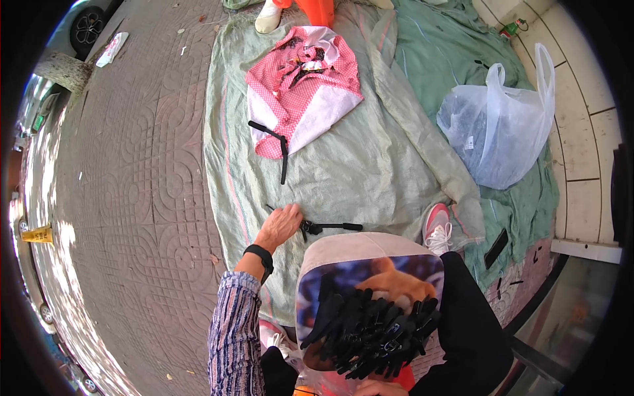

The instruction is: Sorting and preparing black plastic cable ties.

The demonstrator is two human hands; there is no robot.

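Observation:
My left hand (281, 224) reaches forward onto a green woven sheet (356, 171) and pinches the knobby end of a black strap piece (330, 228) lying there. A black watch sits on that wrist, above a striped sleeve. On my lap rests a printed sack (370, 270) with a heap of black clip-like pieces (370, 333) on it. Only the fingertips of my right hand (378, 388) show at the bottom edge, below the heap; what they hold is hidden.
A pink checked cloth (304, 86) with black pieces and a black strap (282, 148) lie farther out. A white plastic bag (495, 125) stands right, a pink shoe (436, 224) near my knee. Another person's white shoe (267, 18) is at the top. Patterned paving (132, 198) spreads left.

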